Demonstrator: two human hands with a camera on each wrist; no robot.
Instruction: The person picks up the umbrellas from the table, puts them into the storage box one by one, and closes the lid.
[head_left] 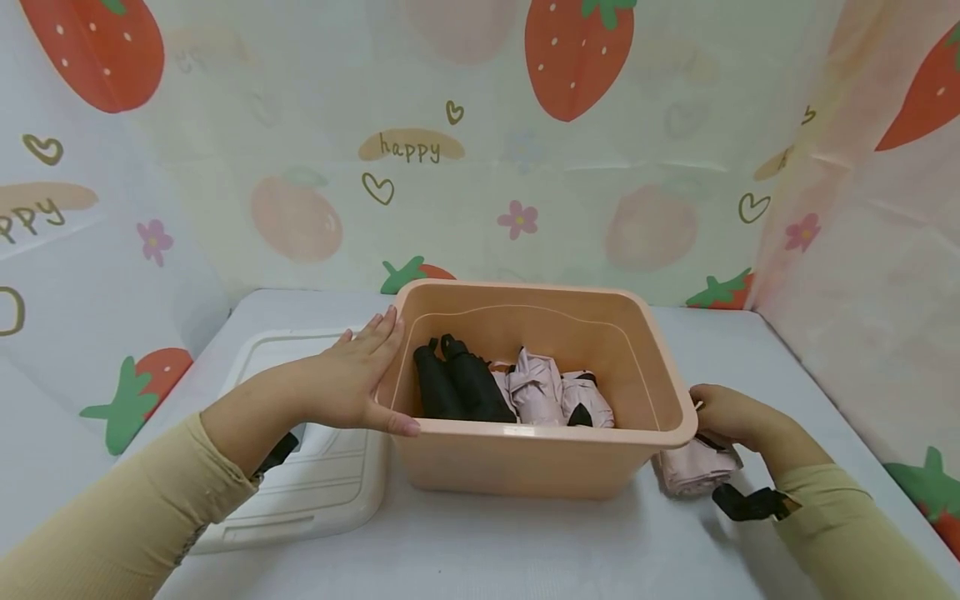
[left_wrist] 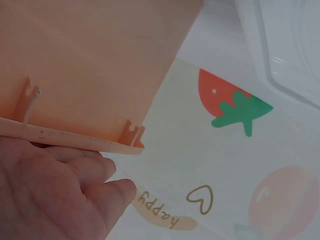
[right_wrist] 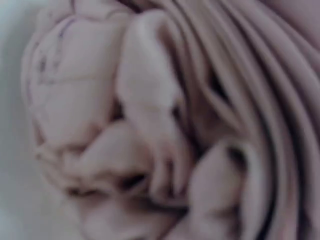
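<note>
A peach plastic bin point(head_left: 525, 462) stands upright on the table. Flat against its left rim lies my left hand point(head_left: 348, 371), fingers spread and thumb over the front edge; the left wrist view shows its fingers under the rim's outer lip point(left_wrist: 75, 140). To the right of the bin, my right hand point(head_left: 738, 417) grips a folded pale pink umbrella point(head_left: 693, 471), whose pleated fabric point(right_wrist: 150, 100) fills the right wrist view, blurred. Inside the bin are two black folded umbrellas point(head_left: 457, 383) at the left and pink folded umbrellas point(head_left: 536, 387) beside them.
A white lid point(head_left: 330, 492) lies on the table left of the bin, partly under my left forearm. A curtain with strawberries point(head_left: 577, 58) hangs behind and at both sides. Black straps point(head_left: 750, 504) show at my wrists.
</note>
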